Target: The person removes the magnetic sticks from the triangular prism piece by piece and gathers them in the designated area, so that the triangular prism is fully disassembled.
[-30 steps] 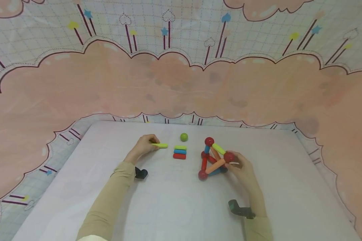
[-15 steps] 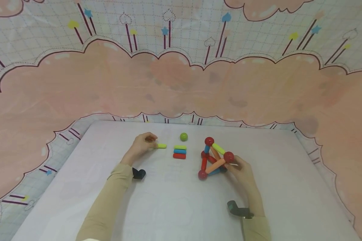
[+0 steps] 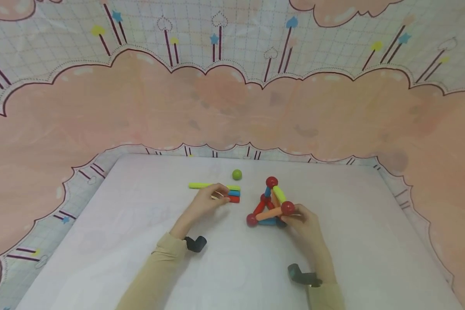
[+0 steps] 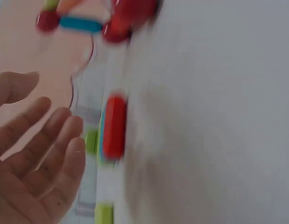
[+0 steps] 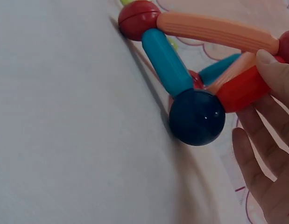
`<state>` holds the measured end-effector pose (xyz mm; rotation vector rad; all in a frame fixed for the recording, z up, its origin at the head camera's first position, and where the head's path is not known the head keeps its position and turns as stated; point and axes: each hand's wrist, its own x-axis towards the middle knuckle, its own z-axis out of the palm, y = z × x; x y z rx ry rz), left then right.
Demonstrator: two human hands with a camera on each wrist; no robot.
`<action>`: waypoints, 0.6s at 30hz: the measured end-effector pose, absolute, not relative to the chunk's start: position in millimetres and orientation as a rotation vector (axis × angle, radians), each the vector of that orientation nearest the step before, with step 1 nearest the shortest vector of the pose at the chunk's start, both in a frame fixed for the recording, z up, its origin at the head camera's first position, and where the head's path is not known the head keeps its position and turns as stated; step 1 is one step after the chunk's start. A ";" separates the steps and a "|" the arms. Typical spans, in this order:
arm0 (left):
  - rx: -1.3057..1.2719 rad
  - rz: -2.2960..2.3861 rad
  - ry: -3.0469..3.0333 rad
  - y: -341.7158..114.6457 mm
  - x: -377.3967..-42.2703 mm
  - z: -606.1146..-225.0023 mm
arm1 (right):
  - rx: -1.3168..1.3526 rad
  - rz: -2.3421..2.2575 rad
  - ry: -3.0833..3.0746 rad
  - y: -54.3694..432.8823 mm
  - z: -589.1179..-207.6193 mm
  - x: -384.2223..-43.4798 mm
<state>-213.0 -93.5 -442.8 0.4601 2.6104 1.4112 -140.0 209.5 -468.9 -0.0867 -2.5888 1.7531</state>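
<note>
My right hand (image 3: 304,221) pinches a frame of magnetic sticks and balls at its near right corner, by a red ball (image 3: 288,208). In the right wrist view, the thumb lies by the orange stick (image 5: 219,31), with fingers behind a red stick (image 5: 244,89). A dark blue ball (image 5: 197,117) forms the lower corner. My left hand (image 3: 206,201), its fingers loosely bent and holding nothing, hovers over a row of loose sticks: red (image 3: 234,199), blue (image 3: 234,193) and yellow-green (image 3: 234,187). In the left wrist view, the fingers (image 4: 72,156) are apart from the red stick.
Another yellow-green stick (image 3: 197,185) lies left of the row. Behind the row sits a green ball (image 3: 237,174). Everything rests on a white tabletop (image 3: 232,267), with a patterned cloth (image 3: 232,112) rising at its back edge. A dark wrist mount (image 3: 304,275) sticks out from each wrist.
My left hand has let go of the yellow-green stick and moved right to the row of sticks. My right hand has turned the frame, shifting its near corners left.
</note>
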 end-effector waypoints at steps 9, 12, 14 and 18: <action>0.400 1.423 2.478 -38.6 -185.1 -468.6 | -0.197 1.785 -2.577 194.9 -469.0 -140.8; 0.410 1.469 2.522 -30.0 -186.2 -473.2 | -0.190 1.780 -2.576 194.4 -468.7 -141.7; 0.418 1.487 2.531 -25.0 -188.3 -473.4 | -0.172 1.781 -2.564 196.8 -469.6 -143.2; 0.451 1.483 2.539 -14.6 -194.9 -472.1 | -0.150 1.782 -2.548 204.8 -471.9 -146.6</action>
